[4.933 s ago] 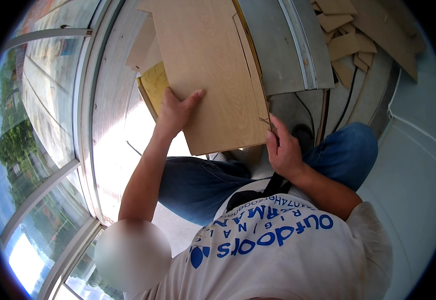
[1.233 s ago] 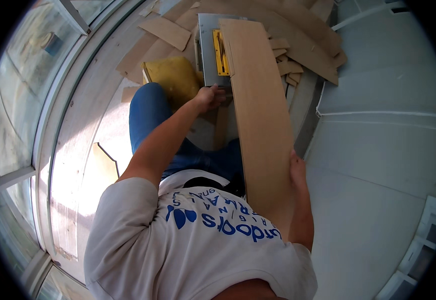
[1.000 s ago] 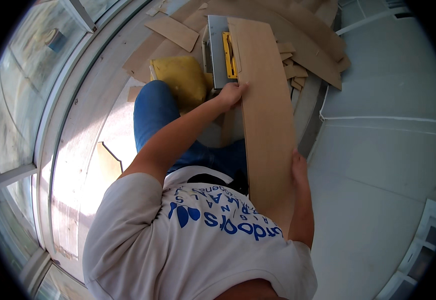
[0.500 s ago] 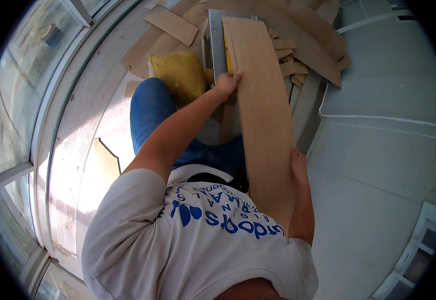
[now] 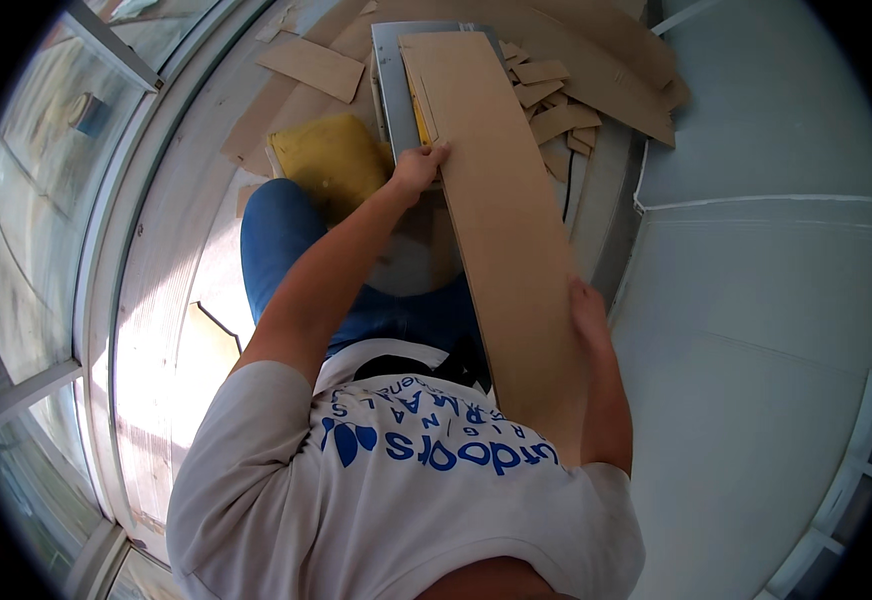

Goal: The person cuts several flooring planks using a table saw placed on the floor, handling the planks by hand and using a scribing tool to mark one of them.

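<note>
A long, light-brown wooden plank point(image 5: 501, 220) stretches from beside my waist up over a flat grey metal table point(image 5: 388, 70). A thin strip point(image 5: 420, 105), partly yellow, shows at the plank's left edge. My left hand point(image 5: 420, 170) pinches that edge close to the table's near end, fingertips around it. Lower down, my right hand point(image 5: 588, 315) lies along the right edge; its palm side and some fingers are against the plank or hidden. Both hands touch the plank, which covers much of the table top.
A dusty yellow block-shaped thing point(image 5: 328, 160) stands left of the table, by my bent knee point(image 5: 278, 225). Scattered cut board pieces point(image 5: 561, 110) and larger sheets point(image 5: 311, 68) lie around the far end. Glazed panels point(image 5: 31, 190) run along the left, a pale wall point(image 5: 756, 300) along the right.
The whole view has shifted a little, so plank, table and hands appear farther left. Both hands keep about the same places on the plank, and the plank's position on the table looks unchanged.
</note>
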### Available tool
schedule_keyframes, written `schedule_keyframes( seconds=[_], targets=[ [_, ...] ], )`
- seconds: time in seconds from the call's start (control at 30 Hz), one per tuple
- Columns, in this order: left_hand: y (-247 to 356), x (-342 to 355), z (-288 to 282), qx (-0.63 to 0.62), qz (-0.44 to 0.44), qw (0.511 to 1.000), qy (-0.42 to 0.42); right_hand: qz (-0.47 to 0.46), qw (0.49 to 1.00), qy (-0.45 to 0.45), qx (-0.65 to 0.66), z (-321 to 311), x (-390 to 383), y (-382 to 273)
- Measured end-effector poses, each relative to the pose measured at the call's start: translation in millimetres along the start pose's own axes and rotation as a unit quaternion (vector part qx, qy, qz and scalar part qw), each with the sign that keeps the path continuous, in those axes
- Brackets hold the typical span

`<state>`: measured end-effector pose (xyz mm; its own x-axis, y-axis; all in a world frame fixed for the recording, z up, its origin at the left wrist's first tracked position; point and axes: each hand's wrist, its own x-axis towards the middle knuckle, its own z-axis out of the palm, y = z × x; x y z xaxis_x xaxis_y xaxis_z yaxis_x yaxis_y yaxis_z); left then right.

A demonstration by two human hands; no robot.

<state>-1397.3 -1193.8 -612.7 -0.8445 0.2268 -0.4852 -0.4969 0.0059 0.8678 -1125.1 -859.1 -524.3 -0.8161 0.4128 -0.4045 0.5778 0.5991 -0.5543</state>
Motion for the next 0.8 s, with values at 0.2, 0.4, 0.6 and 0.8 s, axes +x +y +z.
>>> schedule_keyframes(
  seconds=[0.2,0.4,0.6,0.8],
  targets=[
    [-1.3,-3.3,1.9,-0.005,0.029,0.999,0.027,0.023,1.0,-0.005,-0.019,0.6,-5.7,-19.1],
    [0.5,-7.1,4.5,-0.015,0.03,0.999,0.032,0.002,0.999,-0.001,-0.034,-0.9,-5.5,-17.1],
    [-6.2,-0.7,-2.8,0.001,0.033,0.999,0.037,0.019,1.0,-0.016,-0.018,0.3,-7.1,-28.4],
    [7.0,-7.5,2.3,0.015,0.03,0.999,0.024,0.013,1.0,-0.009,-0.007,2.4,-3.5,-19.4]
  ],
)
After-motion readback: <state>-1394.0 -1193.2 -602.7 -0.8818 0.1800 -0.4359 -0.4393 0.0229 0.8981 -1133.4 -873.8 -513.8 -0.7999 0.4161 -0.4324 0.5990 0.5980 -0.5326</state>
